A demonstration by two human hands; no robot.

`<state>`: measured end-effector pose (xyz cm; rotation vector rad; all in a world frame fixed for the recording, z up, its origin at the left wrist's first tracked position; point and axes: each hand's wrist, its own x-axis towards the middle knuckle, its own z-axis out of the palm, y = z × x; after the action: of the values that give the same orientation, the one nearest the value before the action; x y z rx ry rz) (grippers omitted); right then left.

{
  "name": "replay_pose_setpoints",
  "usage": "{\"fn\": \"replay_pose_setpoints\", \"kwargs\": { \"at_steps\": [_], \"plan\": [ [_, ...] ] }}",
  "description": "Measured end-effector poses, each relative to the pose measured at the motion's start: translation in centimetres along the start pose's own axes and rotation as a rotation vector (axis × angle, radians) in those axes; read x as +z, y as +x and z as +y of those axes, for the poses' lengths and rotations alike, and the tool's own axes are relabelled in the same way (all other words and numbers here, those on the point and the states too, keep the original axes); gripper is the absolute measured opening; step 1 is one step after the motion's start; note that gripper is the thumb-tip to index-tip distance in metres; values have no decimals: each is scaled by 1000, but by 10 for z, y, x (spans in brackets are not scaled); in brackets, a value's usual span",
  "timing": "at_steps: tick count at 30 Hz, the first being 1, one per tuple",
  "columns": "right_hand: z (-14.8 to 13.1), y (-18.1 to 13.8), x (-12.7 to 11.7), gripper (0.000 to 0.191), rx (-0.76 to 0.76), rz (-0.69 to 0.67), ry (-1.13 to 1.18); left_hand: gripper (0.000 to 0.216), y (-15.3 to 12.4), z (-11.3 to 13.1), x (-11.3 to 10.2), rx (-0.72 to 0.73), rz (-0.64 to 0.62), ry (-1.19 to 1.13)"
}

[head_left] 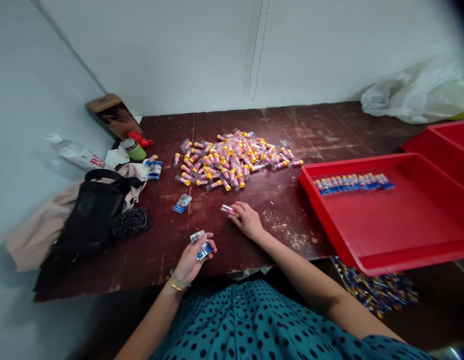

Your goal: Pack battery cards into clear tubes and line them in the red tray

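Observation:
My left hand [194, 256] is closed around a few small blue-and-white printed labels [204, 250] near the table's front edge. To its right, my right hand [248, 220] pinches a small clear tube [228, 210] with pink contents and a yellow cap, just above the tabletop. Beyond both hands lies a loose pile of similar yellow-capped tubes [232, 160]. More blue-and-white labels [182, 203] rest on the table to the left of my right hand, beside a small ring-like bit.
On the right, a red tray [397, 220] holds a row of labelled tubes [354, 182]. Below it, a box contains many finished-looking tubes [378, 287]. A black bag [98, 212], a plastic bottle [76, 151] and a green-banded jar [133, 149] crowd the left side.

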<state>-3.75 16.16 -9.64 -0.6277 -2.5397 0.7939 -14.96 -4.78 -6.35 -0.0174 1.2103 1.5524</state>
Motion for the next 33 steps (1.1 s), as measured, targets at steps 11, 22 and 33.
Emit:
{"fn": "replay_pose_setpoints", "kwargs": {
  "at_steps": [11, 22, 33],
  "plan": [
    [-26, -59, -77, 27, 183, -83, 418, 30, 14, -15, 58, 102, -177, 110],
    [-25, -72, -85, 23, 166, -148, 363, 33, 10, -22, 69, 153, -85, 267],
    [-37, -57, -87, 18, 130, -98, 443, 27, 7, -18, 72, 127, -176, 379]
  ]
}}
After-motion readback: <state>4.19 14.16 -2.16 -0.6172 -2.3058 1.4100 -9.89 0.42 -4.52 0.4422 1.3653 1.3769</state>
